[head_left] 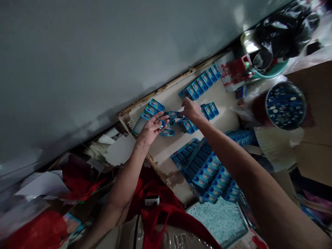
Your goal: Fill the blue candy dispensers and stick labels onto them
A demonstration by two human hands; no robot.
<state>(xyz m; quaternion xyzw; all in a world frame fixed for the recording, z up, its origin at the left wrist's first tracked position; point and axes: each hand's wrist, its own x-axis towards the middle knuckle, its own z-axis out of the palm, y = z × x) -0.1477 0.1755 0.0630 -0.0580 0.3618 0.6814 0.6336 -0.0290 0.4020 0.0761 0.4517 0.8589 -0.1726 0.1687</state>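
Note:
My left hand (150, 132) is palm up over the worktable (160, 148), with a small round blue-and-white piece (162, 123) held at its fingers. My right hand (192, 110) is closed in a pinch at the right end of a blue printed card (173, 114) with a round recess. Below that card lie more of the same blue cards, one (167, 132) near my left fingers. A short row of blue cards (153, 109) sits above my left hand. Another row (203, 83) runs along the wall edge, and a third (209, 110) is partly hidden behind my right forearm.
Stacked blue cards (204, 169) fill the near right of the table. Beyond my right arm stands a round tub (285, 105) of small blue-and-white pieces. A tray of pale bluish bits (218, 219) lies low. A grey wall (103, 62) borders the table; papers (120, 148) crowd the left.

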